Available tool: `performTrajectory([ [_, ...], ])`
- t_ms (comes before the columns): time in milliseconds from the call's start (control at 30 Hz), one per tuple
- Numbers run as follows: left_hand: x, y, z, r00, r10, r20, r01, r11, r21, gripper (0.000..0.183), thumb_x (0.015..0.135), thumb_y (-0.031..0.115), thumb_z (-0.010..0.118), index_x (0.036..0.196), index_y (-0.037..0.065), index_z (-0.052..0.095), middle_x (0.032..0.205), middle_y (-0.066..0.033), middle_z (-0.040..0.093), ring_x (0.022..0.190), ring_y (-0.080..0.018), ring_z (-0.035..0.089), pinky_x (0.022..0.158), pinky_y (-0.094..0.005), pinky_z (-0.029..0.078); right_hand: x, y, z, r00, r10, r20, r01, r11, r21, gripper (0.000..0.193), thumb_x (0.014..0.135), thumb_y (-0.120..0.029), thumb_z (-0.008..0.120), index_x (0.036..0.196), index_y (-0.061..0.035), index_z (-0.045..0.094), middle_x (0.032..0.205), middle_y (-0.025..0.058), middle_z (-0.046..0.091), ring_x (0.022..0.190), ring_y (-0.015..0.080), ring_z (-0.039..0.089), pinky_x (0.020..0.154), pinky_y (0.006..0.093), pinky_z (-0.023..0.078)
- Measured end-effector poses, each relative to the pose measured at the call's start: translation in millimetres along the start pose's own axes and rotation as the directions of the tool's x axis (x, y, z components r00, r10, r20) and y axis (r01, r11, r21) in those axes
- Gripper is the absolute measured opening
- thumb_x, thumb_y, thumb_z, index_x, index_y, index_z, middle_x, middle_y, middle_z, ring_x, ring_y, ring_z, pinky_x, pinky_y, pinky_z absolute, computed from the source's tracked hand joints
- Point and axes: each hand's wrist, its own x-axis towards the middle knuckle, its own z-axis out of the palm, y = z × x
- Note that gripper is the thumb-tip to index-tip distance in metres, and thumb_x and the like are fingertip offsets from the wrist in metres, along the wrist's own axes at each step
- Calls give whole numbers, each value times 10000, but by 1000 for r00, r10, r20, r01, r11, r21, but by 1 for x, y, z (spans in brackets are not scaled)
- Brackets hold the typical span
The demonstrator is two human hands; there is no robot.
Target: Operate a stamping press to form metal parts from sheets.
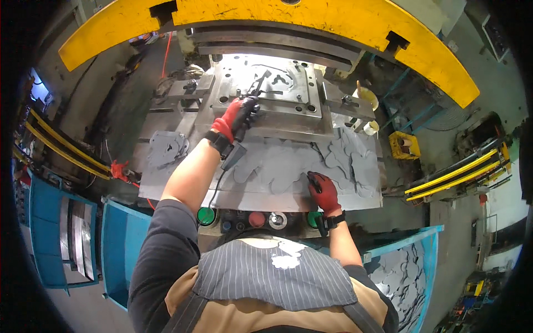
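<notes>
Left grip (pixel 240 116), gloved in red and black, is closed around a long dark tool (pixel 259 85). The tool slants forward and slightly right, its far end over the top of the metal block (pixel 277 108); contact between tip and block cannot be determined. Near the tool's rear end, a black cord (pixel 217 186) runs down toward the table's front edge.

Right grip (pixel 325 194), in a red glove with dark fingers, rests at the front of the table (pixel 266 201), well apart from the tool. Whether its fingers pinch anything cannot be told.

Thin grey metal pieces (pixel 355 158) lie on the table's right part, some overlapping. A grey plate with cutouts (pixel 167 145) lies at its left. Below the front edge are two green buttons (pixel 206 215) and a red button (pixel 256 219). A curved-looking yellow beam (pixel 333 21) spans above the block. At lower right, a blue bin (pixel 432 261) holds more grey pieces.
</notes>
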Motion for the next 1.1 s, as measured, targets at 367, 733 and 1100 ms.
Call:
performTrajectory([
  [367, 30, -8, 23, 965, 238, 110, -206, 432, 878, 144, 782, 84, 502, 878, -11, 553, 719, -37, 569, 687, -93, 458, 633, -262, 405, -22, 5, -10, 997, 71, 7, -71, 997, 1, 410, 693, -163, 590, 1089, -85, 519, 1065, 124, 536, 982, 297, 490, 842, 368, 398],
  [733, 37, 14, 25, 971, 220, 95, -229, 726, 649, 150, 829, 147, 479, 745, 31, 522, 629, -3, 500, 576, -90, 481, 501, -241, 403, -38, 2, -22, 998, 38, -58, -37, 999, 14, 412, 683, -145, 608, 1082, -82, 526, 1047, 121, 543, 982, 287, 496, 836, 351, 405],
  [1100, 17, -16, 11, 879, 425, 216, -445, 568, 693, 135, 833, 104, 497, 885, -2, 563, 719, -13, 565, 671, -76, 489, 613, -243, 421, 2, -24, -10, 994, -89, -70, 91, 995, 35, 388, 713, -153, 578, 1085, -64, 517, 1041, 129, 542, 967, 302, 495, 832, 360, 399],
])
